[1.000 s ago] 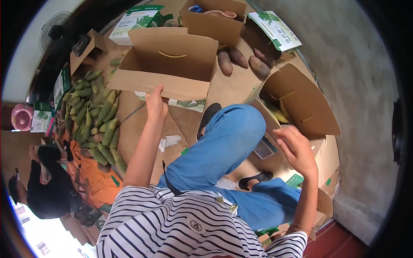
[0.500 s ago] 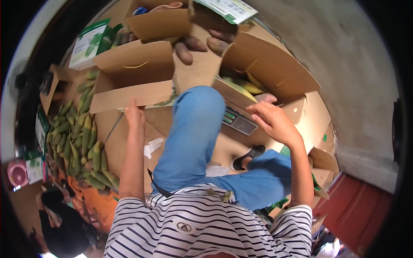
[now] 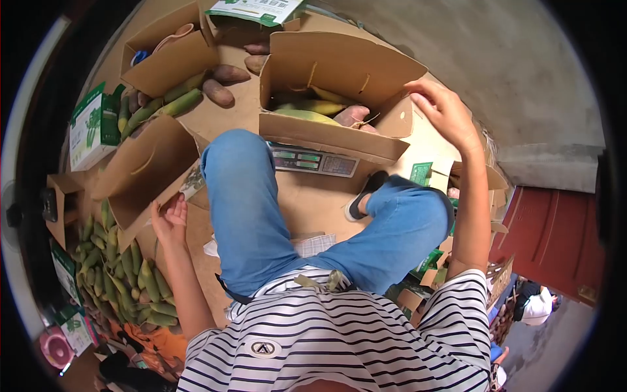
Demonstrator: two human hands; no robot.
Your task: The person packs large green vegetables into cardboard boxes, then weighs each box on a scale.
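Head view: the left arm stretches forward beside the left knee. The left hand [image 3: 171, 219] is turned palm up, its fingers [image 3: 177, 204] spread and resting against the near edge of a tilted brown cardboard box [image 3: 147, 171] on the floor at the left. The right arm is raised, with the right hand [image 3: 444, 112] at the right corner of a second brown cardboard box [image 3: 339, 65]. Its fingers are loosely curled and apart, clamping nothing. That box stands just behind the display of a flat grey digital scale [image 3: 313, 161] and holds yellow-green corn cobs [image 3: 312, 109]. A heap of green corn cobs [image 3: 124, 277] lies at the near left. Half a second ago the right hand hung lower, over the scale. It has since lifted to the box's right corner, while the left hand stays at the tilted box's edge.
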